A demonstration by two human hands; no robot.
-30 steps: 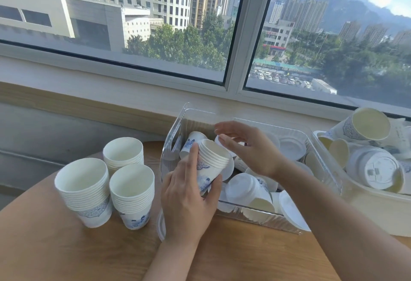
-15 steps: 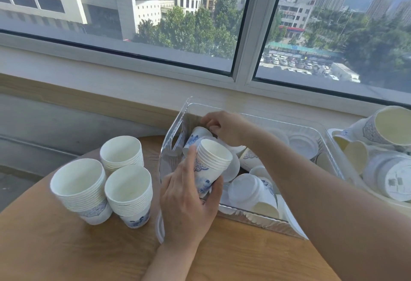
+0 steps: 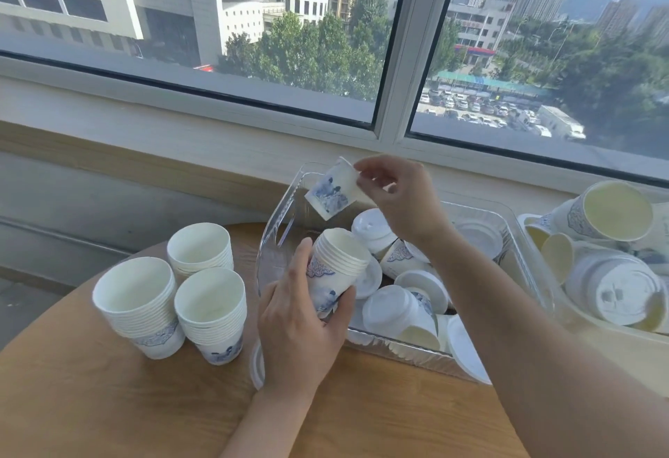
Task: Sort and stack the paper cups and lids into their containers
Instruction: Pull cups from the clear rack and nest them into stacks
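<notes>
My left hand (image 3: pixel 300 331) grips a nested stack of white paper cups with blue print (image 3: pixel 336 265), tilted over the near left corner of a clear plastic bin (image 3: pixel 275 225). My right hand (image 3: pixel 398 197) pinches a single blue-printed paper cup (image 3: pixel 335 187) by its rim, held in the air above the bin's left end and above the stack. The bin holds several loose cups and white lids (image 3: pixel 423 283) jumbled together. A white lid (image 3: pixel 256 367) lies on the table, mostly hidden under my left wrist.
Three stacks of nested cups (image 3: pixel 135 298) (image 3: pixel 211 307) (image 3: pixel 199 245) stand on the round wooden table (image 3: pixel 108 403) at the left. A second bin (image 3: pixel 593 331) at the right holds larger cups and lids. A window sill and window run behind.
My right hand reached into the bin's far left corner, took one cup and lifted it up above the stack. My left hand kept holding the stack in place.
</notes>
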